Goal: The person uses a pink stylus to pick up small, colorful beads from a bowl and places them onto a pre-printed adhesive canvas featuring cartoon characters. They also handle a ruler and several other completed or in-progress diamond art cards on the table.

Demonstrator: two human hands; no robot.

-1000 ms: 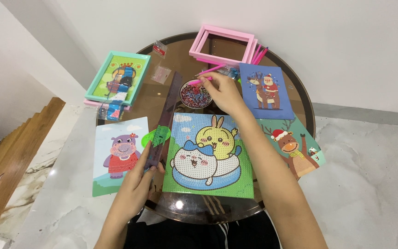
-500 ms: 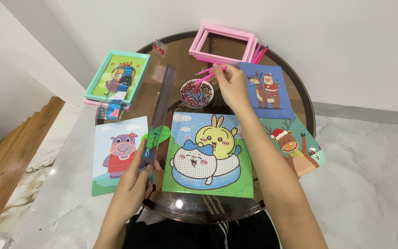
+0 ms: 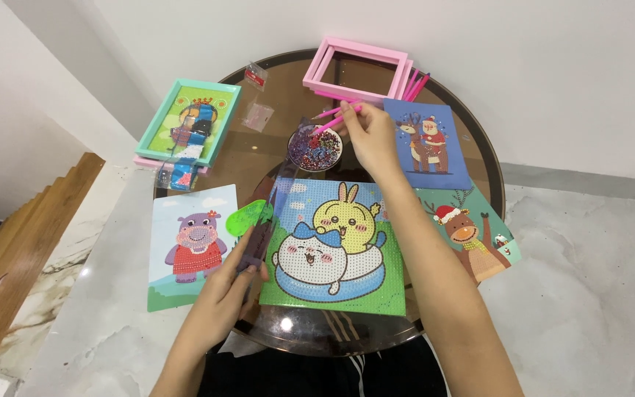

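Note:
My right hand (image 3: 370, 137) holds a pink pen (image 3: 336, 120) with its tip over a small round dish of coloured beads (image 3: 316, 150). My left hand (image 3: 231, 288) pinches the lower end of a clear film strip (image 3: 272, 213) along the left edge of a green bead-art canvas (image 3: 332, 246). That canvas shows a yellow rabbit and a white cat in a blue ring. It lies at the near edge of the round glass table (image 3: 259, 158). A green plastic tray (image 3: 249, 217) sits just left of the strip.
A hippo picture (image 3: 189, 246) lies at the left. A teal framed picture (image 3: 189, 121) sits at the back left, and pink frames (image 3: 358, 70) at the back. A blue Santa canvas (image 3: 428, 143) and a reindeer canvas (image 3: 468, 231) lie at the right. Small bead bags (image 3: 259, 114) lie nearby.
My right hand lifted a pink pen from beside the dish and now holds it over the beads. My left hand kept its hold on the film strip.

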